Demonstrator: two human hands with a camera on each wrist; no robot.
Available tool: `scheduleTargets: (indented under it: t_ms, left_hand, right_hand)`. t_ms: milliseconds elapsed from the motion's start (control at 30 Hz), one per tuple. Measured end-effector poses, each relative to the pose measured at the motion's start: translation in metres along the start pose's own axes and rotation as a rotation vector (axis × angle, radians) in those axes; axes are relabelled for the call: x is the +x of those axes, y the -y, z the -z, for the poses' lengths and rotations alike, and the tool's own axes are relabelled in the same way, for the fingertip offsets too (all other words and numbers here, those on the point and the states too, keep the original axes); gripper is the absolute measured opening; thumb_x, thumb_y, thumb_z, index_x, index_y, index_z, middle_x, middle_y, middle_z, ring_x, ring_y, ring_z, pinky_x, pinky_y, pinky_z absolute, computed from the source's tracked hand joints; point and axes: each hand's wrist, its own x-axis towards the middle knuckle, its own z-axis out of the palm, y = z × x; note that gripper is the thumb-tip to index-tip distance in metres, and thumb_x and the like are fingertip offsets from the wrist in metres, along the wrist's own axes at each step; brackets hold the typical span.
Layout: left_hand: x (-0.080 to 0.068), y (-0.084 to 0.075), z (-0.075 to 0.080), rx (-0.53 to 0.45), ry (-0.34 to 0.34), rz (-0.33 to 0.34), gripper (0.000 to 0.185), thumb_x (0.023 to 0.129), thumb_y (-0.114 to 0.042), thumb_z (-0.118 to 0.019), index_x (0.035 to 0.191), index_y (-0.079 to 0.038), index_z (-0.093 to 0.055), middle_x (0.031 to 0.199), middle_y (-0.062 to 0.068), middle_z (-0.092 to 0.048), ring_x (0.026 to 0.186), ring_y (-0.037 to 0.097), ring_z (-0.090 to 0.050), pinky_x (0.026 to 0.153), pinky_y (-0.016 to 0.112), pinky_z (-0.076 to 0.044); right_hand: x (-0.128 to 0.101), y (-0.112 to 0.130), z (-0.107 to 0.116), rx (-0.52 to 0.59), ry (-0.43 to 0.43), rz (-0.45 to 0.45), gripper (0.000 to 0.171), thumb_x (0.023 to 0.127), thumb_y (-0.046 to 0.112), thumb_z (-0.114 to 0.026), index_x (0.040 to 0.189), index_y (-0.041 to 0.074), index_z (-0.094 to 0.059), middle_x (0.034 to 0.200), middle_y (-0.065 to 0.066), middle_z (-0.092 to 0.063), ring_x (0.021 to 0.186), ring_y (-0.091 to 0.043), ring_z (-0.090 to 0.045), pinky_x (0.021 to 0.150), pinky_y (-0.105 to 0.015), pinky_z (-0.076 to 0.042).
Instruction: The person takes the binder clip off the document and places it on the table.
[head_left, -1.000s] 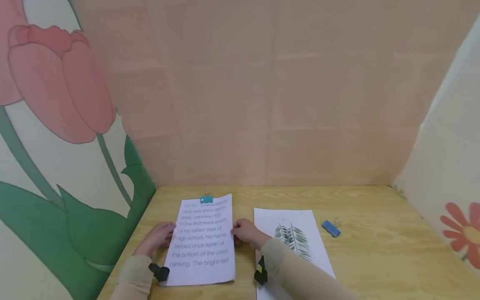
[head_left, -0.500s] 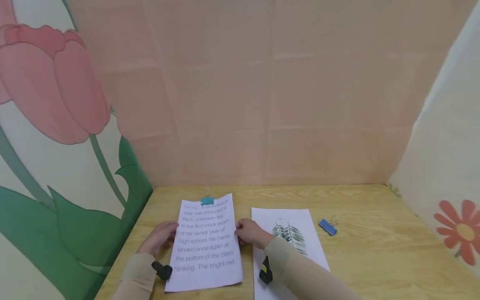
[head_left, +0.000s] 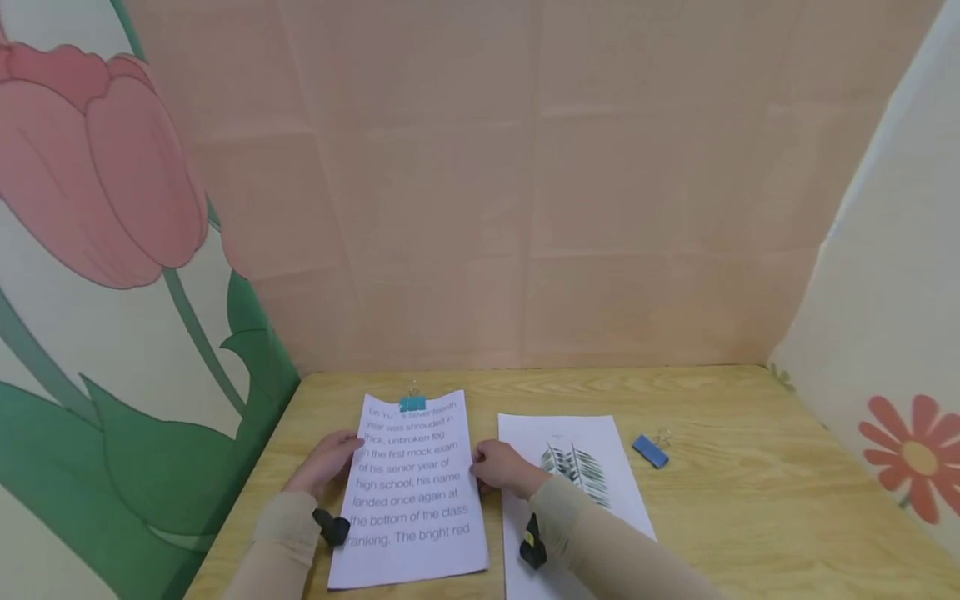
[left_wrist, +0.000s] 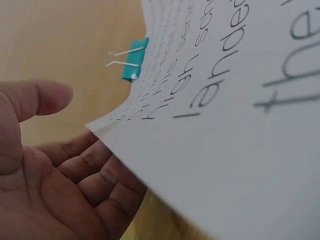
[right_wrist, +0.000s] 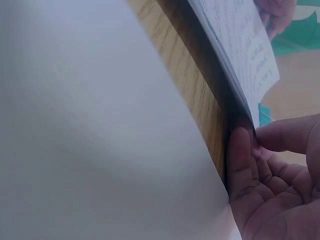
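Observation:
A stack of white paper (head_left: pixel 408 518) with large printed text is raised off the table, its top edge bowed. A teal binder clip (head_left: pixel 412 403) is fixed at its top edge. My right hand (head_left: pixel 506 467) pinches the stack's right edge between thumb and fingers, plain in the right wrist view. My left hand (head_left: pixel 326 460) is at the left edge. In the left wrist view its fingers (left_wrist: pixel 90 177) lie under the sheets, loosely bent, while the thumb (left_wrist: pixel 52 97) stands apart from the paper. Fingertips behind the paper are hidden.
White paper with a printed green fern-like leaf picture (head_left: pixel 573 471) lies on the table under my right forearm. A blue binder clip (head_left: pixel 650 450) lies to its right. The wooden table (head_left: pixel 750 500) meets a pinkish-brown back wall (head_left: pixel 525 208).
The text sheets' lower edge has come slightly nearer and right, both hands still at their sides. My left hand has shifted a little up along its edge. The whole head view has turned slightly right.

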Motion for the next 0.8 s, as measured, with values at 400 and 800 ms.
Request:
scheduleTargets:
  t_ms: [400,800]
  left_hand:
    - [0.019,-0.011,-0.01,0.021,-0.108,-0.031,0.045,0.108,-0.017,-0.046,0.146,0.008,-0.046,0.125,0.023,-0.061,0.11,0.035,-0.059,0.099,0.055,-0.045]
    - [0.017,-0.018,-0.012,0.044,-0.173,-0.074,0.024,0.102,-0.008,-0.049,0.121,0.003,-0.06,0.106,0.019,-0.066,0.093,0.031,-0.062,0.079,0.042,-0.048]
  right_hand:
    - [0.0,0.003,0.0,-0.024,0.019,-0.009,0.006,0.097,0.008,-0.067,0.096,0.002,-0.064,0.089,-0.008,-0.063,0.078,-0.021,-0.064,0.073,-0.037,-0.056]
    - [-0.003,0.006,0.007,-0.058,0.005,-0.019,0.006,0.096,0.005,-0.066,0.101,0.002,-0.067,0.088,-0.008,-0.064,0.077,-0.021,-0.065,0.072,-0.036,-0.057]
